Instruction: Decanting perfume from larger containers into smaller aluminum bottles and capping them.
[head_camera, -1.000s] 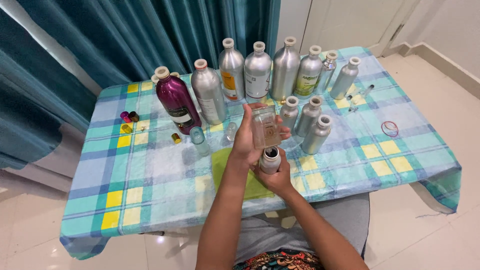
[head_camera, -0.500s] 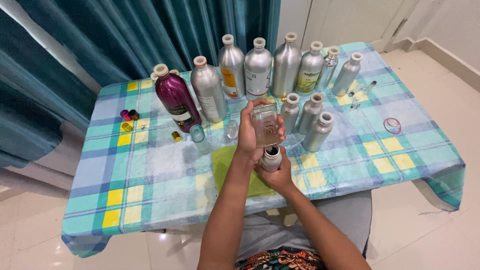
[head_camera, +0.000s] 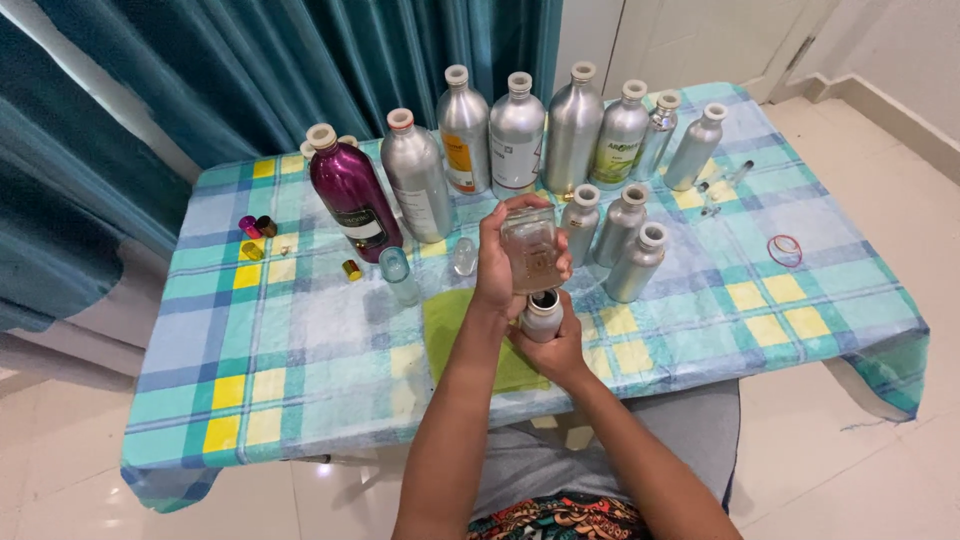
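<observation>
The left hand (head_camera: 497, 270) is wrapped around a clear glass bottle (head_camera: 530, 250), held upside down so its long axis runs from twelve to six o'clock and its neck points down at six. Directly below, at six o'clock from it, the right hand (head_camera: 553, 345) is closed around a small silver bottle (head_camera: 541, 315) standing upright with its open mouth facing twelve o'clock, right under the glass bottle's neck; whether the two mouths touch I cannot tell. Both hands hover just above the surface (head_camera: 300, 350), which wears a blue, green and yellow checked cloth, over a green cloth (head_camera: 455, 325) lying flat. At ten o'clock from the hands stands a purple bottle (head_camera: 352, 195), upright, with a tall silver bottle (head_camera: 415, 178) beside it. A row of tall silver bottles (head_camera: 516, 135) lines the far edge at twelve o'clock, and three shorter silver bottles (head_camera: 635, 262) stand at two o'clock. Small coloured caps (head_camera: 255, 228) lie well apart at nine to ten o'clock, and a red ring (head_camera: 785, 248) lies at three o'clock.
</observation>
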